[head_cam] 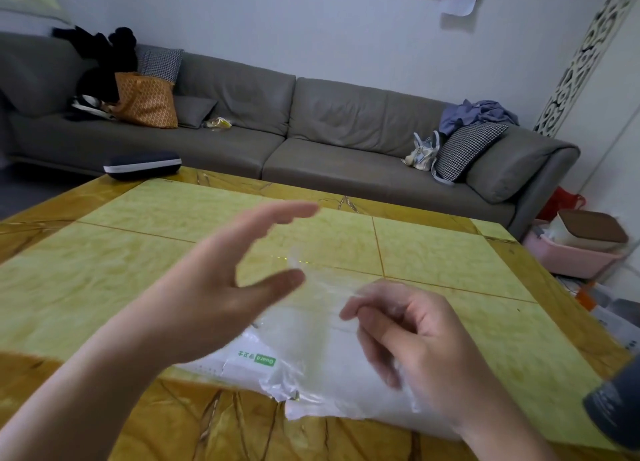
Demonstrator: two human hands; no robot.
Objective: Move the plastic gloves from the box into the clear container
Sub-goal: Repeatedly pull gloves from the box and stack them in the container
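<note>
Nearest the viewer, at 5 o'clock, a dark grey cylindrical object point(614, 405) is cut off by the frame edge. At 6 o'clock a white box point(249, 360) bearing a green label is seen lying flat on the yellow-green marble table point(450, 252), near its front edge. The box is largely veiled by thin translucent plastic gloves point(318, 339), which are held above it.

The right hand point(415, 339) is shown at 5 o'clock with fingers curled; the film is pinched between thumb and forefinger point(349, 310), and more of it is gathered under the curled fingers and palm. From that pinch the film is drawn toward 11 o'clock, where its blurred upper edge is seen just beside the thumb tip of the left hand point(221, 287). The left hand is held with fingers straight and together, thumb spread apart; whether the film is touched by the thumb cannot be told.

At the table's far corner, at 10 o'clock, a dark zipped case point(142, 164) is set. Beyond, a grey sofa point(329, 114) carries an orange patterned bag point(145, 102), houndstooth cushions point(464, 148) and a blue garment point(474, 112). At 3 o'clock a pink basket point(571, 258) stands on the floor.
</note>
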